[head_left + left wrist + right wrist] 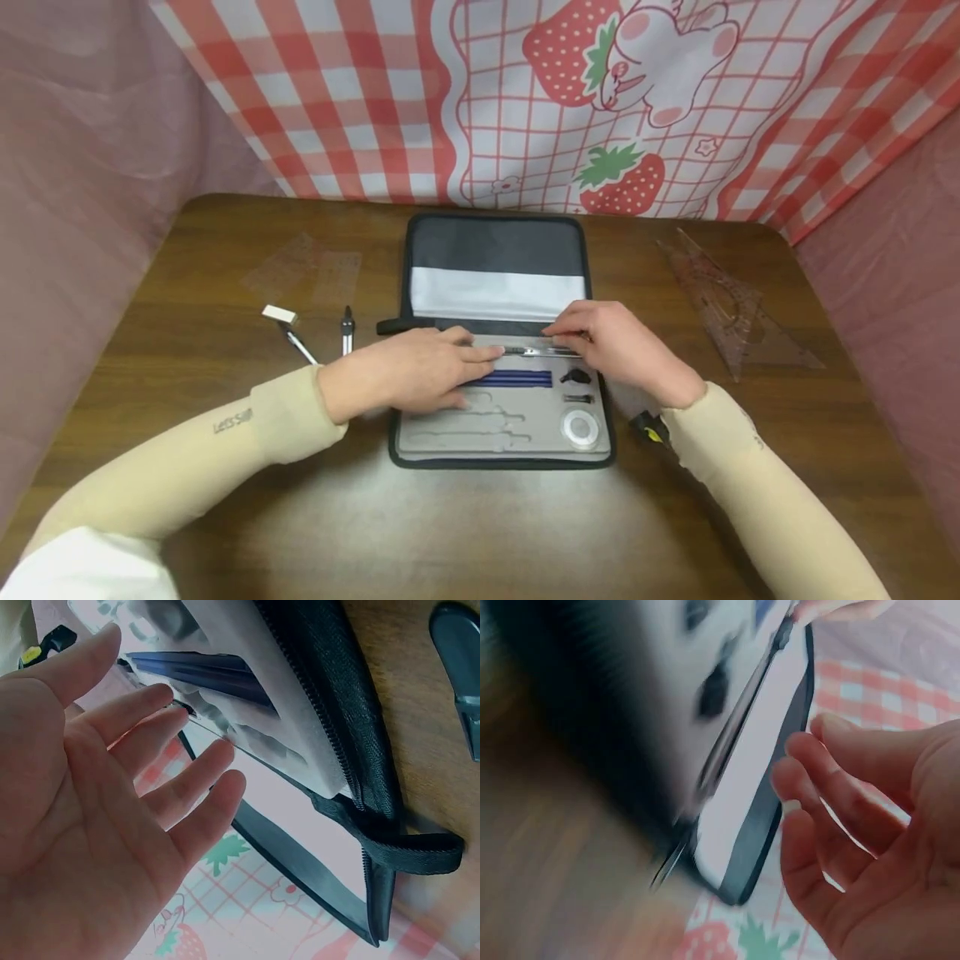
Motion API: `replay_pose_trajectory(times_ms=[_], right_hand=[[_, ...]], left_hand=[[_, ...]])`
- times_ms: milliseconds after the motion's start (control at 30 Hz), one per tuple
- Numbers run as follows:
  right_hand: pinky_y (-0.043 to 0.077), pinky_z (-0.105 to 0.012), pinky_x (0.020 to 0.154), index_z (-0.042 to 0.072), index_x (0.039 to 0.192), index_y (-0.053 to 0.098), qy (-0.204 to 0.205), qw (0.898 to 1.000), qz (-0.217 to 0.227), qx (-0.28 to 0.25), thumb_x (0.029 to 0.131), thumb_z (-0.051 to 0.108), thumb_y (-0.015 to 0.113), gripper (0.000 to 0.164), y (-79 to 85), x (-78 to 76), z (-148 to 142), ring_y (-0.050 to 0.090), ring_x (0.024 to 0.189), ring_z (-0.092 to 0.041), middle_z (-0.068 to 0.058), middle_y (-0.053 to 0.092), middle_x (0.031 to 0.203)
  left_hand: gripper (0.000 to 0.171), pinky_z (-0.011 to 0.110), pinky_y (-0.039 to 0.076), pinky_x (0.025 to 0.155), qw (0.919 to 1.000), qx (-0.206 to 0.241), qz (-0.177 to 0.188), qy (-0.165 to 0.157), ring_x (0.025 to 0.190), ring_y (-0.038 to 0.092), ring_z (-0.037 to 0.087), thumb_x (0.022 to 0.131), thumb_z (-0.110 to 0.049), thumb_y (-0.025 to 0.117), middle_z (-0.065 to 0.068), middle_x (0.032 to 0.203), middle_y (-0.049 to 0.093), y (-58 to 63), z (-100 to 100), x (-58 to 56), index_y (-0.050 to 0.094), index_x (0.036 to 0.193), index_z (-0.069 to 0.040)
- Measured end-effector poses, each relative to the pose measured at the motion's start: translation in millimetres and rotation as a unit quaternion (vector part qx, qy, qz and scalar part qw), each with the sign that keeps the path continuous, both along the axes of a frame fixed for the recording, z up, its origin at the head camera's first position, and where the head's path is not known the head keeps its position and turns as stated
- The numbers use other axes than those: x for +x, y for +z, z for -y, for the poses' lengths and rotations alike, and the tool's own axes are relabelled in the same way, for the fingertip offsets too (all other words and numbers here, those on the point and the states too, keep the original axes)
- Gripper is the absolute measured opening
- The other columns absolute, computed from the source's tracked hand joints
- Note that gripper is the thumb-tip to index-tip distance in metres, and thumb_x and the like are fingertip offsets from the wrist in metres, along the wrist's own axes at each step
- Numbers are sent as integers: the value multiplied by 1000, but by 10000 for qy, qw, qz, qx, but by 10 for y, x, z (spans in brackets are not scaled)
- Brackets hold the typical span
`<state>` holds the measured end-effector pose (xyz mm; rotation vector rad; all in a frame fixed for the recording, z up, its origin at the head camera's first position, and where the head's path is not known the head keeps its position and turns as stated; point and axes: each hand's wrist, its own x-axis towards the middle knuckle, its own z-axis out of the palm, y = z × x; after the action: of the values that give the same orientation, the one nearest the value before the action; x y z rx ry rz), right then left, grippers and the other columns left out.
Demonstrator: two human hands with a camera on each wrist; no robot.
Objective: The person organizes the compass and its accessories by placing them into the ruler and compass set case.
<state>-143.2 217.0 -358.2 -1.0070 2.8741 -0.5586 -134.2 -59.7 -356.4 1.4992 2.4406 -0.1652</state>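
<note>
From where I stand, both arms reach in over the table (pixel 502 533), sleeves pushed back to the wrists, towards an open zip case (pixel 498 246); the left hand (pixel 420 371) comes in from its own side with the palm down and the fingers stretched out, nothing clasped in them, laid across the grey tray (pixel 540 404); the right hand (pixel 618 346) arches over the far right corner, wrist raised, the fingers loosely bent with thumb and forefinger apart, and in its wrist view they look released, with nothing between them; the silver compass (pixel 536 352) lies lengthwise in the tray's top slot, next to the hinge, its dark end touching the left hand's outstretched fingertip, its bright legs running off to just beneath the right hand's fingertips; whether those brush the metal I cannot tell; the blue pencils (pixel 517 379) sit in the next slot down, partly under the left hand, with a small black piece (pixel 576 377) to their right and a pale round piece (pixel 580 429) lower in the corner; left of the case lie a second compass (pixel 347 329) and a white eraser (pixel 279 314); well off to the right, a clear set square (pixel 712 296).
</note>
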Motion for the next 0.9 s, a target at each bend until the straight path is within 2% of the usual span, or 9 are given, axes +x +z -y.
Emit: replay_pose_trajectory(times_ms=[133, 233, 433, 667, 900], right_hand=[[48, -32, 75, 14, 104, 70, -419, 9981, -345, 307, 82, 14, 67, 22, -20, 161, -211, 53, 86, -9, 3, 61, 99], [48, -33, 79, 13, 105, 69, -571, 9946, -632, 600, 79, 14, 69, 26, -89, 275, -323, 52, 90, -12, 0, 60, 101], [48, -35, 80, 8, 108, 68, -325, 9894, -1130, 855, 77, 12, 71, 32, -224, 406, -409, 49, 95, -16, -4, 58, 107], [47, -36, 82, 7, 110, 67, -183, 9904, -1077, 848, 77, 10, 70, 34, -259, 424, -380, 47, 98, -14, -3, 55, 110], [46, -32, 81, 9, 117, 64, 39, 9896, -946, 1084, 76, 8, 70, 41, -238, 427, -382, 44, 99, -14, -2, 51, 114]], left_hand=[[64, 43, 30, 102, 10000, 95, -14, 12, 136, 20, 23, 92, -50, 45, -5, 154, 15, -19, -15, -9, 30, 146, -19], [64, 44, 28, 102, 9999, 156, 1, -25, 137, 18, 23, 93, -49, 44, -3, 154, 14, -28, -36, -14, 29, 146, -18], [65, 43, 31, 101, 9999, 112, 77, 6, 136, 22, 21, 92, -49, 45, -4, 154, 15, -13, -67, -25, 28, 147, -18], [64, 39, 34, 99, 9999, 136, 70, 36, 134, 26, 19, 92, -45, 48, -4, 153, 19, -5, -55, -29, 29, 147, -18], [64, 37, 38, 95, 9999, 111, -87, 0, 135, 24, 20, 92, -36, 51, -4, 154, 14, -41, -45, 13, 25, 148, -18]])
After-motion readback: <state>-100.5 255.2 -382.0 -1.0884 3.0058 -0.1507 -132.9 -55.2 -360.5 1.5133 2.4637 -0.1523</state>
